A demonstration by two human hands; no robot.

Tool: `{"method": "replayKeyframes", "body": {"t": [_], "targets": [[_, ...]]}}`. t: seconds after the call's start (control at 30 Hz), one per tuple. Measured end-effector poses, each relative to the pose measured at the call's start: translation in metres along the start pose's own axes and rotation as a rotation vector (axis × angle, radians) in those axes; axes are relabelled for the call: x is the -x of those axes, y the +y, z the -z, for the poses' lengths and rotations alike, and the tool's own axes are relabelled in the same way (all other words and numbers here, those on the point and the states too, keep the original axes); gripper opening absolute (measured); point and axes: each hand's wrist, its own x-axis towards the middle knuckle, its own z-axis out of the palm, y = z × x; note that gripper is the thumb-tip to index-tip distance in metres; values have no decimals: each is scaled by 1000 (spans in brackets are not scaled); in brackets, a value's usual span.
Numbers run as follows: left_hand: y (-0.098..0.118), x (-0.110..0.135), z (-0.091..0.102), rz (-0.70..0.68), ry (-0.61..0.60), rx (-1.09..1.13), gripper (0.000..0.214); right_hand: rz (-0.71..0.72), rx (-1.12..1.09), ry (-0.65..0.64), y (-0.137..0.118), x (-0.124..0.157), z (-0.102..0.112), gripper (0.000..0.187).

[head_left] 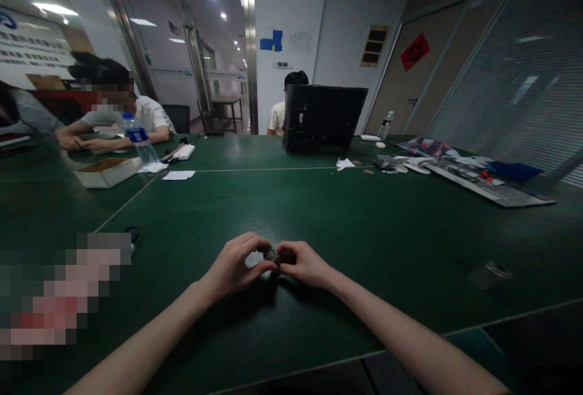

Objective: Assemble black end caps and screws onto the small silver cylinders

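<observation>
Both hands meet low in the middle of the view, just over the green table [218,200]. Between the fingertips sits a small dark grey part [272,256] with a knobbly, patterned face; its exact kind is too small to make out. My left hand [241,261] pinches it from the left, thumb below and fingers curled above. From the right, my right hand [303,263] closes on it with thumb and fingers, which hide that side of it. A pale patch shows through the gap inside my left hand; I cannot tell what it is.
A short cylinder [490,274] stands at the right. Farther off are a black monitor-like box [325,118], a board with loose items [492,179], an open carton [107,174], and a water bottle [140,140]. People sit at the far side and left.
</observation>
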Motion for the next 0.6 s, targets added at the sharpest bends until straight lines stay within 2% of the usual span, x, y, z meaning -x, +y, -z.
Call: {"method": "replayKeyframes", "body": {"t": [0.27,0.6], "targets": [[-1,1,-6,-34,-18,-49,23,34,148,-38,-6,3,0,21],[3,-1,-5,-20,-17,-22,22,3,122,-15,0,1,1,13]]}}
